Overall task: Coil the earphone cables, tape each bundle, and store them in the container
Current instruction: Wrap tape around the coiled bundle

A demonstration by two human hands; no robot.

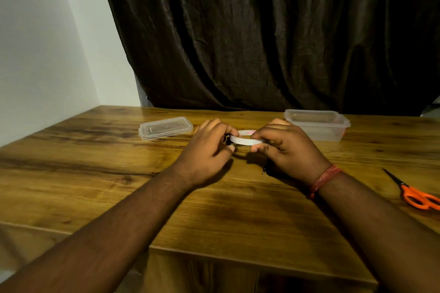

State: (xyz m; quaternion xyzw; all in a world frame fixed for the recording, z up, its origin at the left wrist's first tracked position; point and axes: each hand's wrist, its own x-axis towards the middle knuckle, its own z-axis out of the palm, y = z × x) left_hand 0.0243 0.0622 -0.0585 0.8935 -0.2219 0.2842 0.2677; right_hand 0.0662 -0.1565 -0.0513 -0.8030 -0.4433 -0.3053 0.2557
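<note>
Bare wooden table (100,173) is seen around both hands; a white tape roll (245,141) is pinched between the curled left hand (209,150) and right hand (285,150), the container (319,126) just beyond.

The scene is dim and warm-toned, lit from above and somewhat to the left, where the white wall (42,43) is brightest. The dark curtain (273,35) shows faint sheen along its folds. Soft shadows fall under both forearms onto the wooden surface (95,162), which carries a mild glare. Wide-angle distortion bends the edges; near forearms look slightly soft.
</note>
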